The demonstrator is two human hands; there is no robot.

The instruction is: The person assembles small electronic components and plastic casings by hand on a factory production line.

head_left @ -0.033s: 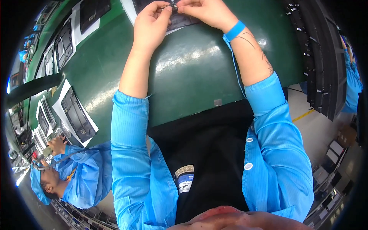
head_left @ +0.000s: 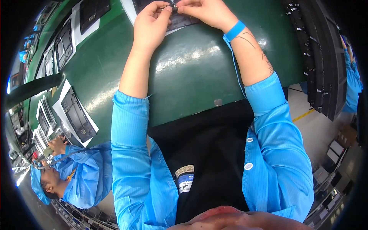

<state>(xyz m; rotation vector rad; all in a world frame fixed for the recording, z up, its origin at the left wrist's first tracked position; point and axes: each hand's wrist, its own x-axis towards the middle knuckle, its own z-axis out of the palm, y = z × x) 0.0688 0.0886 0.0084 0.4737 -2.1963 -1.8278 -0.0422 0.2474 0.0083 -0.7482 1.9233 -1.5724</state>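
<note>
At the far edge of the view, my left hand (head_left: 152, 22) and my right hand (head_left: 206, 12) meet with fingertips pinched together. Between them is a small dark part with metallic bits (head_left: 174, 7), too small to name. Both hands are closed on it, though the fingers hide much of it. Beneath the hands lies a flat black panel (head_left: 183, 23), partly covered by my fingers, with a white sheet (head_left: 129, 10) at its left. A blue wrist strap (head_left: 234, 31) with a cord is around my right wrist.
The green table (head_left: 184, 80) spans the space before me. At left, black panels (head_left: 78, 111) lie on white sheets. A co-worker in blue (head_left: 86, 172) works at lower left. A dark rack (head_left: 320, 65) holding several small parts stands at right. A dark curved bar (head_left: 36, 87) crosses the left side.
</note>
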